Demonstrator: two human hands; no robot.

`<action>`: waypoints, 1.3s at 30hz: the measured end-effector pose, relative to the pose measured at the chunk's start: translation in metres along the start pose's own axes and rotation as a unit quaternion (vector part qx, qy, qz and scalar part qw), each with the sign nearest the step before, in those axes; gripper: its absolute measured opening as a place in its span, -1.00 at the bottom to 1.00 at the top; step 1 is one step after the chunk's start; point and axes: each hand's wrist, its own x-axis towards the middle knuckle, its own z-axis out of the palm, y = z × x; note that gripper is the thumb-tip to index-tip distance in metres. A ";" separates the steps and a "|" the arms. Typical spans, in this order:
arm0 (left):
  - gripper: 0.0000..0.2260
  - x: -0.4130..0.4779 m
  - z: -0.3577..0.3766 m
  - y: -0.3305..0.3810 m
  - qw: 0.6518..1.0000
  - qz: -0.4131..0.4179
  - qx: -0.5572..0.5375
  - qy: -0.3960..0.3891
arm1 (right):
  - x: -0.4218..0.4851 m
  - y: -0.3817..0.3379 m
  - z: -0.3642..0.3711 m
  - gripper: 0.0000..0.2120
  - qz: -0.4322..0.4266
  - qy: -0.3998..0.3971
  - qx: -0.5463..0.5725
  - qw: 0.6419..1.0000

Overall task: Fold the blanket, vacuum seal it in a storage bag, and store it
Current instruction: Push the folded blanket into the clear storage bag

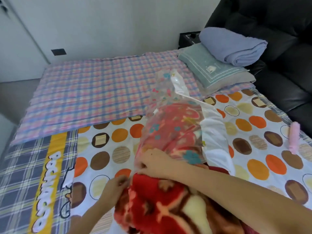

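Observation:
A thick red blanket (162,200) with cream and brown patterns lies folded on the bed, its far half inside a clear storage bag (170,125) printed with small flowers. The bag's far end (175,81) sticks up empty. My right hand (152,163) reaches across the blanket and pinches the bag's open edge at the blanket's left side. My left hand (116,184) pinches the same edge just below it. A white part of the bag or lining (216,137) shows on the right side.
The bed carries a spotted sheet (253,141), a checked cloth (94,92) at the back left, and a grey-green pillow (214,68) under a folded blue blanket (233,44). A pink cylinder (294,139) lies at the right edge. A black sofa (278,48) stands at the right.

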 end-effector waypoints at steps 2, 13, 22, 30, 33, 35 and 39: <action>-0.72 0.008 -0.005 0.011 0.996 0.040 0.069 -0.031 | -0.074 0.020 -0.004 -0.71 0.031 0.044 0.043 0.998; -0.61 0.012 -0.025 0.073 0.933 0.296 0.199 -0.039 | -0.153 0.070 0.012 -0.83 0.091 0.256 -0.095 0.958; -0.50 0.008 -0.007 0.129 0.899 0.403 0.162 -0.048 | -0.203 0.096 0.008 -0.82 0.187 0.306 -0.082 0.930; -0.65 0.020 0.021 0.177 0.799 0.517 0.304 0.022 | -0.256 0.119 0.034 -0.75 0.270 0.315 0.029 0.909; -0.69 0.023 0.029 0.192 0.746 0.543 0.384 0.038 | -0.252 0.118 0.057 -0.72 0.256 0.322 -0.071 0.909; -0.70 0.026 0.032 0.200 0.717 0.558 0.417 0.038 | -0.245 0.122 0.067 -0.74 0.251 0.322 -0.070 0.910; -0.76 0.027 0.030 0.215 0.713 0.578 0.397 0.008 | -0.244 0.133 0.071 -0.77 0.249 0.342 -0.042 0.905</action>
